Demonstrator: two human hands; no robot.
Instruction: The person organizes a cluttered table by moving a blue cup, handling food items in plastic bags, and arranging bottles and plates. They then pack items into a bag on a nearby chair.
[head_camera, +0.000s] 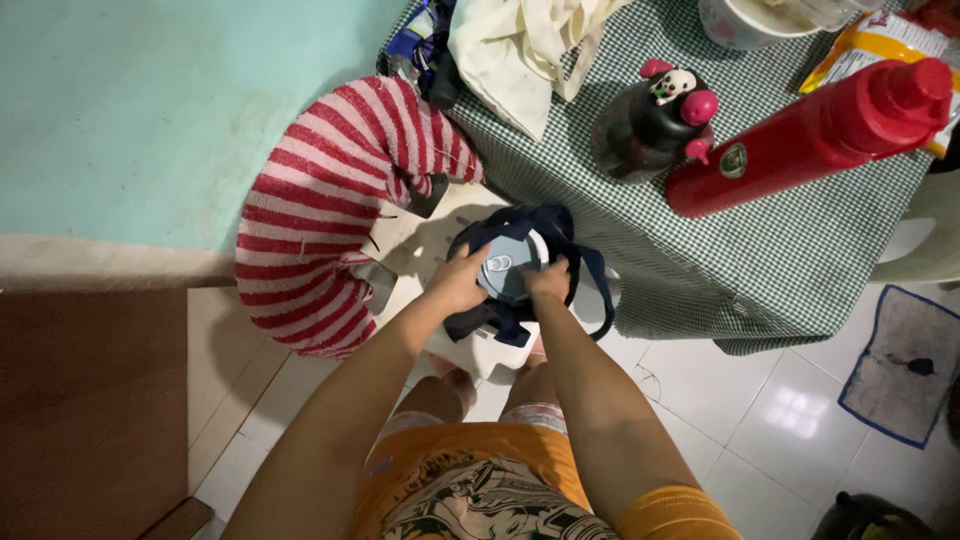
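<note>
Both grips clasp lid (grey).

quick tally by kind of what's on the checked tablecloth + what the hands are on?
Red bottle: 1
Black character-shaped bottle: 1
White bowl: 1
Yellow snack packet: 1
Cream cloth: 1
Navy bag with a grey round lid, under the left hand and right hand: 1
Total: 6
</note>
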